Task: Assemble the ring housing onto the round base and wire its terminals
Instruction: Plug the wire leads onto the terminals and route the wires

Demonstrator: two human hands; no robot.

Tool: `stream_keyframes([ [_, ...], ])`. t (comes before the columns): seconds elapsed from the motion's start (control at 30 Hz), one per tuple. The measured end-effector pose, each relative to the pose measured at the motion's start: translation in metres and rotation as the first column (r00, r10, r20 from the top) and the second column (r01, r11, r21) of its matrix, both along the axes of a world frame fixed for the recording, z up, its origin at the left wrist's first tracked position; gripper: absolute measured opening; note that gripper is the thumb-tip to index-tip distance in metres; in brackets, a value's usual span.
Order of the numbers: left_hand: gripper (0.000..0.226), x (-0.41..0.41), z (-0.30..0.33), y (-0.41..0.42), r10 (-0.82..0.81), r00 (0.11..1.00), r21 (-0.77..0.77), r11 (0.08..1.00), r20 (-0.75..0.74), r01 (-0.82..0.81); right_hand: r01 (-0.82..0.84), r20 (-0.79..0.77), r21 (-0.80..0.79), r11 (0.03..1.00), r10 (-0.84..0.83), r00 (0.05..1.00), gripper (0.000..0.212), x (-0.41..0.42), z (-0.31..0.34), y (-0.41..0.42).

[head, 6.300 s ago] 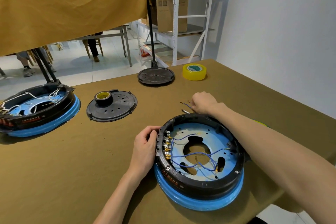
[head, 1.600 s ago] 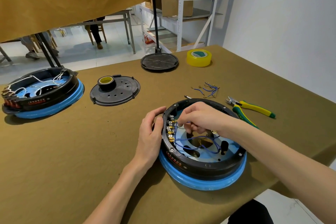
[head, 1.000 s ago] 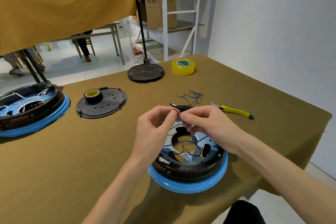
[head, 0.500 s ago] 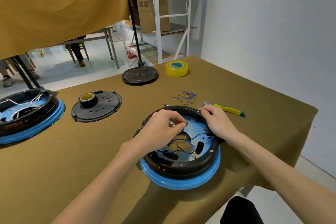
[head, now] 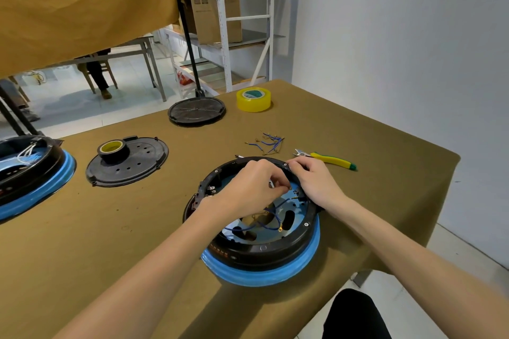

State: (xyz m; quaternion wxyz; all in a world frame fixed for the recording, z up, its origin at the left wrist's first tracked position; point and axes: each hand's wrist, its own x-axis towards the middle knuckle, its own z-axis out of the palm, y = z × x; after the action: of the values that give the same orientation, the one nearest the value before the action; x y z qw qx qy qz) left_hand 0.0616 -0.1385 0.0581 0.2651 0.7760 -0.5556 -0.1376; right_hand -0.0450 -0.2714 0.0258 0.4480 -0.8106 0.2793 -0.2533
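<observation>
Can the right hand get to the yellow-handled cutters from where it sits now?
Probably yes. The right hand rests on the black ring's far rim, and the cutters lie on bare cloth just beyond it, nothing between.
</observation>
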Motion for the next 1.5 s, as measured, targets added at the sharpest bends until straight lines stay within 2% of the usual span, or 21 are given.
stream_keyframes([
  [0.47, 0.014, -0.008, 0.001, 0.005, -0.001, 0.989, -0.047, 0.999, 0.145, 0.008, 0.004, 0.015, 0.025, 1.0, -0.004, 1.0, 0.027, 0.003, -0.005, -0.004],
  [0.77, 0.016, -0.011, -0.004, 0.001, -0.033, 0.956, -0.035, 0.998, 0.293, 0.045, 0.003, 0.027, 0.047, 0.999, -0.005, 1.0, 0.026, 0.002, -0.005, -0.004],
  [1.0, 0.025, -0.004, -0.013, 0.009, -0.098, 0.931, -0.002, 0.994, 0.351, 0.105, 0.003, 0.017, 0.041, 0.999, -0.004, 1.0, 0.026, 0.001, -0.006, -0.005],
  [1.5, 0.025, 0.003, -0.016, 0.01, -0.084, 0.949, -0.003, 0.996, 0.305, 0.089, 0.005, 0.016, 0.063, 0.998, -0.006, 1.0, 0.026, 0.0, -0.007, -0.004],
])
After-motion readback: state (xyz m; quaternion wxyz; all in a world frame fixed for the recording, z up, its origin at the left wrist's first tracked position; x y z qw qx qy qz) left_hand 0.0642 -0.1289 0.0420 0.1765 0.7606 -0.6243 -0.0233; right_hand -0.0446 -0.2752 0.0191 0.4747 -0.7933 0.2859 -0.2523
